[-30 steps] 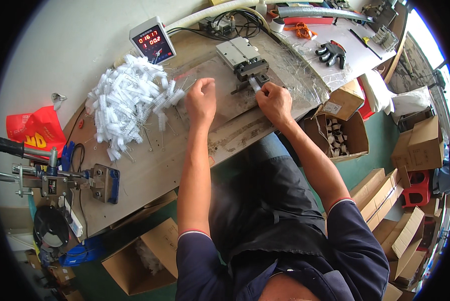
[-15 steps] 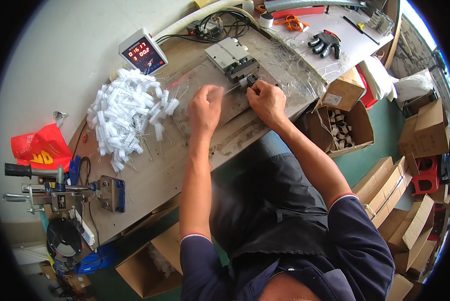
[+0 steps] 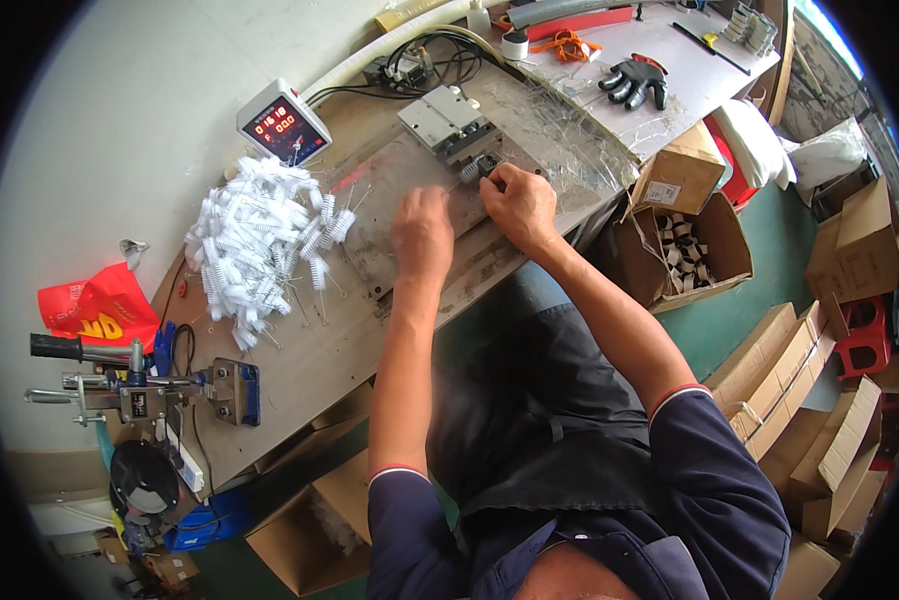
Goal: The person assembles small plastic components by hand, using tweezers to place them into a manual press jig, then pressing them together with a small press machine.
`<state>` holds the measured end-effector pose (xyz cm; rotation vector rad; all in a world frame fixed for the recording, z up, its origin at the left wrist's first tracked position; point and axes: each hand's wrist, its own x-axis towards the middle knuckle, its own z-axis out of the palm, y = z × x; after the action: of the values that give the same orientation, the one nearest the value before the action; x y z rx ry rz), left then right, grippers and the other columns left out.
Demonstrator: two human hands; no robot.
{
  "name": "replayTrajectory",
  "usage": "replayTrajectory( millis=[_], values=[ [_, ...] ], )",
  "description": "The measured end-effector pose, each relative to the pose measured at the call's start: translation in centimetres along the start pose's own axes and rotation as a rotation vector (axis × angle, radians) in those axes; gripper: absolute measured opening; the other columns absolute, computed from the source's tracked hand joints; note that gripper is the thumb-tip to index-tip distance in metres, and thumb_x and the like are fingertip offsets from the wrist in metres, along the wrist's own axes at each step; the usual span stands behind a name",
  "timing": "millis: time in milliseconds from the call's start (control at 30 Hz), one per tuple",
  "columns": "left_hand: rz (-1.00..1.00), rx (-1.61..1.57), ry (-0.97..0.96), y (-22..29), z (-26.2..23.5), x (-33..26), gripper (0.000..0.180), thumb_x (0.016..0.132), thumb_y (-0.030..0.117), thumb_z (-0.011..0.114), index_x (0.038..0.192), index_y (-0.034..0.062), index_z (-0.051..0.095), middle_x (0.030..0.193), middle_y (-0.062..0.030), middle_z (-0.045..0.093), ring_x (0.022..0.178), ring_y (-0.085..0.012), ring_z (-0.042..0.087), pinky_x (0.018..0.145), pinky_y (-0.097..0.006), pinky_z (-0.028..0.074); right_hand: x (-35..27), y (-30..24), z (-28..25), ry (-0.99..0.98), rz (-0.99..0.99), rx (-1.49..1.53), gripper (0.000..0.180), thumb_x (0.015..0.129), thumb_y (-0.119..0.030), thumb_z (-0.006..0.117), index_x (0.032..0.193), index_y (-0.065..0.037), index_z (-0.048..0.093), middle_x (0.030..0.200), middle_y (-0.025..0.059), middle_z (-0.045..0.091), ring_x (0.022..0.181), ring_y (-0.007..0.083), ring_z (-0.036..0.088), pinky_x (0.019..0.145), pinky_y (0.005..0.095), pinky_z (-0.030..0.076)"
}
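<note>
My right hand (image 3: 521, 207) is closed, fingertips pinched together at the dark clamp (image 3: 481, 167) on the front of a small metal machine (image 3: 451, 122). Whatever sits between those fingertips is hidden. To its left, my left hand (image 3: 422, 235) hovers over the flat metal base plate (image 3: 384, 185). Motion smears its curled fingers, so their grip cannot be made out. Further left lies a heap of white bristle brushes (image 3: 259, 245) with thin looped wire stems.
Behind the brushes stands a counter box (image 3: 284, 125) with red lit digits. A hand press (image 3: 139, 380) is at the bench's left end, near a red bag (image 3: 99, 308). A black-grey glove (image 3: 636, 82) lies on the right table, above an open carton (image 3: 704, 285) of small pieces.
My left hand has shifted slightly right and lower, still blurred. My right hand stays by the clamp. The counter's digits have changed, and the whole view has moved a little.
</note>
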<state>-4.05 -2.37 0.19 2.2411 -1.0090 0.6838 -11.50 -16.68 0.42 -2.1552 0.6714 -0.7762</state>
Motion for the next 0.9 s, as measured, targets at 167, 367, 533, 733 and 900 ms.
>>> replayTrajectory(
  millis=[167, 367, 533, 733, 900],
  values=[
    [0.032, 0.023, 0.113, 0.1, -1.4, -1.1, 0.006, 0.093, 0.012, 0.071, 0.097, 0.0081, 0.068, 0.093, -0.0071, 0.069, 0.088, -0.0289, 0.068, 0.076, -0.041, 0.055, -0.1, 1.0, -0.2, 0.042, 0.048, 0.274, 0.021, 0.087, -0.025, 0.069, 0.094, -0.007, 0.076, 0.074, 0.015, 0.072, 0.072, 0.0317, 0.072, 0.071, 0.0416, 0.056],
    [0.067, -0.058, 0.217, 0.4, -2.2, -1.5, 0.007, 0.091, 0.01, 0.075, 0.097, 0.0081, 0.071, 0.096, -0.0068, 0.072, 0.088, -0.0273, 0.069, 0.076, -0.038, 0.056, 0.1, 1.8, -0.6, -0.102, 0.071, 0.638, 0.022, 0.085, -0.009, 0.071, 0.104, 0.0, 0.075, 0.079, 0.0035, 0.072, 0.073, 0.0081, 0.064, 0.068, 0.0264, 0.051],
    [0.135, -0.032, 0.214, 0.0, -2.0, -1.6, 0.012, 0.089, 0.008, 0.075, 0.099, 0.0095, 0.07, 0.097, -0.0043, 0.069, 0.088, -0.0264, 0.068, 0.075, -0.038, 0.056, 0.0, 1.0, -1.8, -0.261, 0.098, 0.861, 0.026, 0.088, -0.005, 0.072, 0.112, 0.005, 0.071, 0.09, 0.0014, 0.072, 0.079, 0.0052, 0.061, 0.071, 0.0229, 0.05],
    [0.122, 0.006, 0.218, 0.5, -1.8, -1.5, 0.01, 0.089, 0.008, 0.076, 0.098, 0.0087, 0.071, 0.095, -0.0055, 0.072, 0.089, -0.0265, 0.069, 0.078, -0.038, 0.056, 0.5, 1.9, -1.9, -0.37, 0.116, 0.887, 0.025, 0.09, -0.006, 0.074, 0.113, 0.004, 0.071, 0.09, 0.0014, 0.073, 0.076, 0.0057, 0.06, 0.069, 0.0223, 0.049],
    [0.185, 0.051, 0.209, 0.5, -1.8, -1.3, 0.014, 0.088, 0.005, 0.075, 0.101, 0.0091, 0.071, 0.095, -0.0055, 0.072, 0.089, -0.0271, 0.069, 0.078, -0.039, 0.056, 0.4, 1.7, -1.8, -0.425, 0.116, 0.925, 0.022, 0.089, -0.007, 0.075, 0.109, 0.001, 0.074, 0.086, 0.0001, 0.072, 0.075, 0.0058, 0.059, 0.068, 0.0237, 0.049]
  ],
)
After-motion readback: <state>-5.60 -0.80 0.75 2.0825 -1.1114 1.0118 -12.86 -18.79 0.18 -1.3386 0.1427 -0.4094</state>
